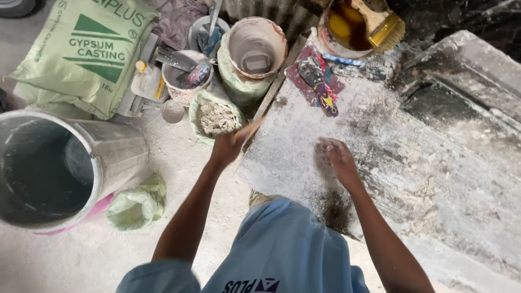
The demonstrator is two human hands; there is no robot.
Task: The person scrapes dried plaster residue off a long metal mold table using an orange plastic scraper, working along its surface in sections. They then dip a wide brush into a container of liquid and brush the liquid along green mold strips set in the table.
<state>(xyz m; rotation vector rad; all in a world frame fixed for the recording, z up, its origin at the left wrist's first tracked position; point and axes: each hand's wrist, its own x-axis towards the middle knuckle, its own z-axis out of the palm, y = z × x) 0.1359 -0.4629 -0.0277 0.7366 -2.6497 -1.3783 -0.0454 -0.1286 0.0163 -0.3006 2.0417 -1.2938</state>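
the left hand (pixel 227 146) is closed around a thin flat tool (pixel 251 128), fingers curled tight on its lower end. the tool is blurred, so its kind cannot be told; its long axis runs up and to the right from the fist, with the free tip pointing toward the near left edge of the dusty slab (pixel 412 163). it sits just over the gap between that edge and the small green bag of pale chips (pixel 216 116), which lies just beside the hand.

the right hand (pixel 336 157) holds nothing. it rests palm down on the slab with the fingers loosely bent and close together, fingertips touching the white powdered surface, pointing up and left.

further up stand a white bucket (pixel 256 46), a cup of tools (pixel 187 76) and a tub of brown liquid (pixel 347 27) with a yellow brush (pixel 382 24) leaning in it. a large grey barrel (pixel 59 168) stands at the left, below a green printed sack (pixel 87 51).
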